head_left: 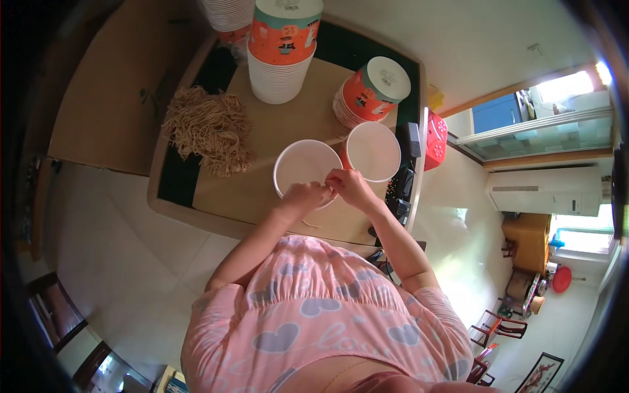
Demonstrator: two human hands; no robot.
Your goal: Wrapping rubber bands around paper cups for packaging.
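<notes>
Two white-lined paper buckets stand side by side in front of me, mouths up: a left bucket (304, 160) and a right bucket (373, 152). Over the near rim of the left one, my left hand (304, 198) and my right hand (352, 188) meet with fingers pinched together. Whatever is between the fingertips is too small or hidden to make out. A short strand of tan twine (311, 225) shows on the table below my left wrist. Farther left lies a loose heap of tan twine (208, 131).
Behind the buckets rise a tall stack of upturned orange-printed paper buckets (282, 75) and a shorter stack (370, 92). Another stack (227, 13) is partly cut off at the far left. Small black devices (403, 183) line the table's right edge, with a red plastic basket (436, 141) beyond.
</notes>
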